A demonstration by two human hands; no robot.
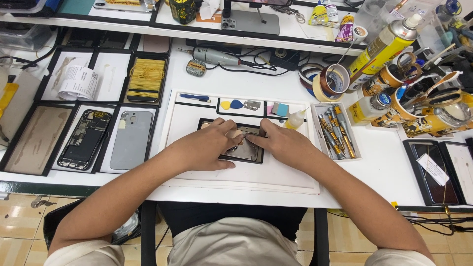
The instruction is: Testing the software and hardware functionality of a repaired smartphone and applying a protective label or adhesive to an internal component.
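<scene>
Left hand (204, 148), right hand (283, 145), phone (246, 152) beneath

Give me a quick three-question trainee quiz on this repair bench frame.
1. True or false: both hands rest on the dark phone lying on the white work mat.
2. Which sits in the small tray beside the right hand? A) screwdrivers B) rubber bands C) tape rolls
3. Fill in: beside the left hand, the opened phone body and the grey back cover lie in ____-framed trays.

Key
1. True
2. A, the screwdrivers
3. black
</scene>
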